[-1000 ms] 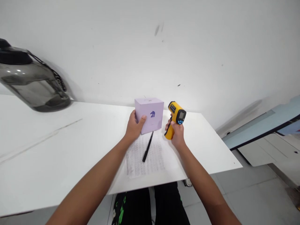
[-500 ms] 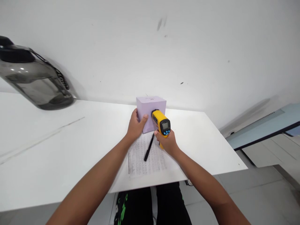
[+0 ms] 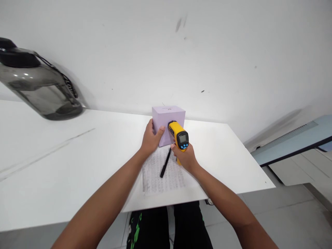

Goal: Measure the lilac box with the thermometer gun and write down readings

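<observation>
A pale purple box [image 3: 163,119] stands on the white table close to the wall. My left hand [image 3: 151,138] grips its left side, with the thumb on the front face and the fingers along the side. In my right hand [image 3: 186,156] is a yellow and black infrared thermometer [image 3: 177,130], held by its handle. Its nose points at the front of the box; whether it touches the face I cannot tell. The small grey screen and blue buttons face me. Below the box lies a printed sheet of paper [image 3: 153,176] with a black pen [image 3: 165,164] across it.
A large grey see-through water bottle [image 3: 49,93] with a black lid stands at the left against the wall [image 3: 145,52]. The white table [image 3: 220,155] ends in a front edge above my legs. Beyond its right end is a light blue panel [image 3: 293,138] with a dark edge.
Both hands keep the same hold on the box and the thermometer. The view has shifted very slightly; nothing else has visibly moved.
</observation>
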`<state>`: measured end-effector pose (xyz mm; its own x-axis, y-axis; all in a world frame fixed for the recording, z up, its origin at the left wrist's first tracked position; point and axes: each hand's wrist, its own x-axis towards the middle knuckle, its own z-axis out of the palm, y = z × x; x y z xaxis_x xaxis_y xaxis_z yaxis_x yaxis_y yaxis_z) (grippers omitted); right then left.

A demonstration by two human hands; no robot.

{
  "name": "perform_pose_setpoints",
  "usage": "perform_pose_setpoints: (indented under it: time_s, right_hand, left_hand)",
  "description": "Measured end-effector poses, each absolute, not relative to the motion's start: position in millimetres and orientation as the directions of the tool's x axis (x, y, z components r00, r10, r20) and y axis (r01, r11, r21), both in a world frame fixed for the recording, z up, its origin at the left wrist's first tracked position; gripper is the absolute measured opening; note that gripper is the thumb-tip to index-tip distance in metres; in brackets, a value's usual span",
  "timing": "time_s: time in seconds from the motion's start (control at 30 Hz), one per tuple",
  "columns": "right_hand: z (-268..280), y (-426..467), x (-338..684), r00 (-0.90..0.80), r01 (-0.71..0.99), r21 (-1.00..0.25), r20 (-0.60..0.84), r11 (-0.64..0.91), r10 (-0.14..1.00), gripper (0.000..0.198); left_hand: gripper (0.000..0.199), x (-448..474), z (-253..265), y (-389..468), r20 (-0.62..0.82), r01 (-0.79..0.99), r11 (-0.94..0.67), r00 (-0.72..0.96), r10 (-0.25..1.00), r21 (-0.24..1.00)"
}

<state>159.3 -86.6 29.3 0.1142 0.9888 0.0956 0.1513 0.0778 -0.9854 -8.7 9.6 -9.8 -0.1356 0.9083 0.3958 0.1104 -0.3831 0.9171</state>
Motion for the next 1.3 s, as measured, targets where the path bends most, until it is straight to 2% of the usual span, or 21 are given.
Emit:
perform_pose_setpoints:
  time_s: [0.23,0.4,0.8,1.3]
  right_hand:
    - [25,-85,162,0.236,0.254,-0.941,0.283,0.223,0.93,0.04]
    - [30,-76,172,0.315,0.253,-0.915,0.385,0.315,0.867,0.042]
    - [38,-63,190,0.433,0.242,-0.967,0.18,0.078,0.883,0.037]
    - [37,-61,192,0.434,0.273,-0.959,0.194,0.077,0.88,0.038]
  left_hand:
    - [0.082,-9,-8,9,0.37,0.072,-0.363,-0.133,0.919,0.929]
    - [0.088,-12,-11,12,0.346,0.127,-0.328,-0.165,0.924,0.936]
    - [0.086,-14,-15,16,0.364,0.093,-0.352,-0.178,0.914,0.931]
    - [0.09,-13,-13,15,0.342,0.099,-0.329,-0.173,0.924,0.939]
